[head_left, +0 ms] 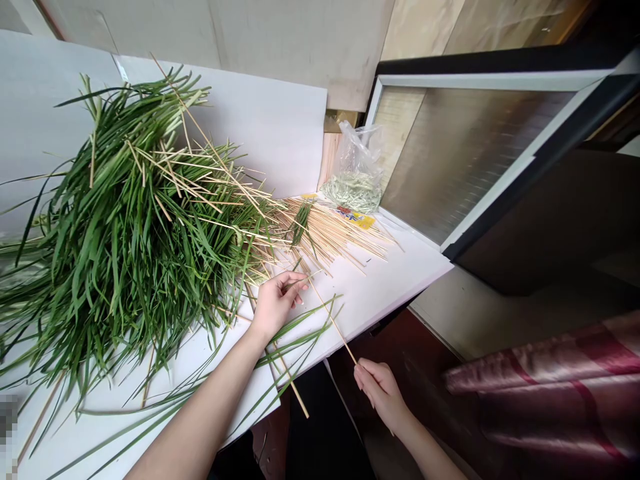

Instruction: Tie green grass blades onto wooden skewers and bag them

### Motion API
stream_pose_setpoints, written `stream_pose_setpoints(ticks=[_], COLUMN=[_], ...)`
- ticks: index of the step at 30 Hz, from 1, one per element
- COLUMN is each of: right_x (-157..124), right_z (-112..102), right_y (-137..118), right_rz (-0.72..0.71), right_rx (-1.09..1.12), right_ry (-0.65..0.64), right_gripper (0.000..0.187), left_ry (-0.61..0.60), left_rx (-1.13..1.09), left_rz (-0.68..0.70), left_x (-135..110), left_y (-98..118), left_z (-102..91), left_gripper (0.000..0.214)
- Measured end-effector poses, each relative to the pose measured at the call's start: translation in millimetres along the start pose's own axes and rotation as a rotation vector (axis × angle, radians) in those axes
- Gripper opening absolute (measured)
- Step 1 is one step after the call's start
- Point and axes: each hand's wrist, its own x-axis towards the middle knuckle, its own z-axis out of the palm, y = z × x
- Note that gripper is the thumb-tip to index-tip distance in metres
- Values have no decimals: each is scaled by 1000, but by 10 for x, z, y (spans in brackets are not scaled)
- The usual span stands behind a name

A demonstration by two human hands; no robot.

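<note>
My right hand [380, 395] is closed around the lower part of a thin bamboo skewer [334, 321], which slants up and left. My left hand [283, 297] pinches a thin green chive stalk [303, 279] close to the skewer's upper tip. Whether the tip touches the stalk, I cannot tell. Long loose chive leaves [300, 339] trail beneath my left wrist and past the table's front edge. Left of that hand rises a big heap of green chives [135, 247], with several skewers [195, 180] strewn on top.
Many skewers [335, 233] lie fanned out on the white table [400, 257], a small chive bundle [301, 223] on them. Behind stands a clear plastic bag [355, 177] with pale green contents. A framed panel [470, 147] borders the right side; maroon shiny fabric [550, 393] hangs lower right.
</note>
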Motion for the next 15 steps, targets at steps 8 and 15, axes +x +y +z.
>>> stream_pose_setpoints(ticks=[8, 15], right_x=[8, 2], right_z=[-3, 0], right_y=[13, 12], right_rz=[7, 10], right_rx=[-6, -7], right_ry=[3, -2], right_gripper=[57, 57], left_ry=[3, 5], left_rx=[-22, -27], left_rz=[-3, -4], left_x=[2, 2], left_y=[-15, -6], left_z=[-4, 5], left_gripper=[39, 40])
